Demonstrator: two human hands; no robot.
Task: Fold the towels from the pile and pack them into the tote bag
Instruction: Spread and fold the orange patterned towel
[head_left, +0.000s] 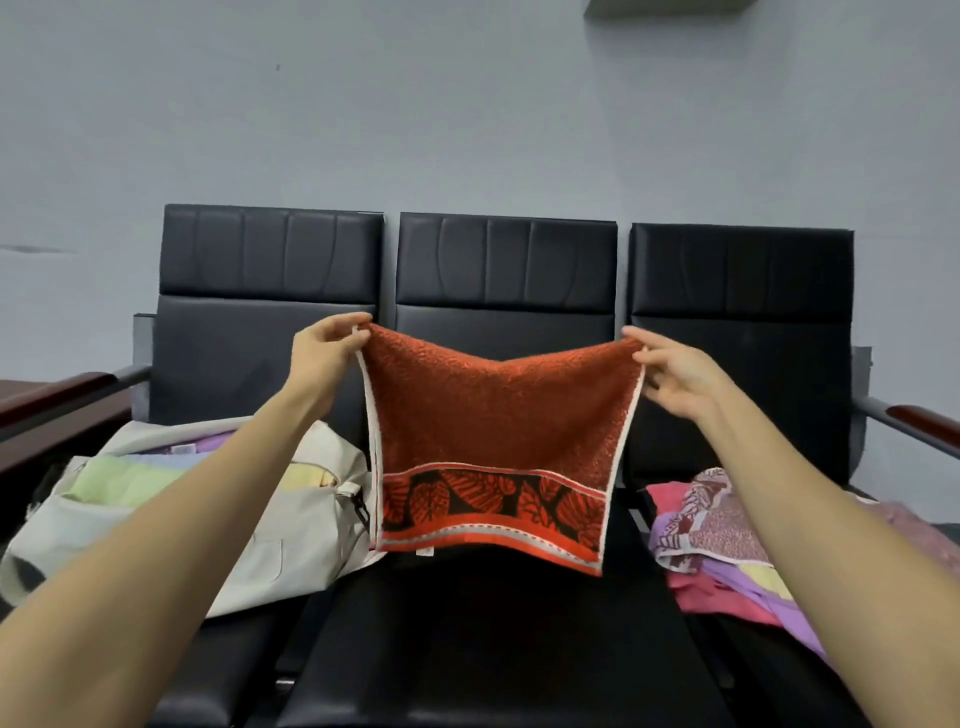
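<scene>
A red towel (493, 431) with a leaf band at the bottom hangs held up by its 2 top corners. Left of it lies a cream tote bag (291, 535) with folded towels (119, 480) inside. To the right lies the pile (727, 540) of pink, purple and yellow towels.

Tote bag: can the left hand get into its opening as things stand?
Probably yes, but not right now. The left hand pinches a top corner of the red towel, so it is busy. The tote bag lies open just below that forearm, with nothing covering its mouth.
</scene>
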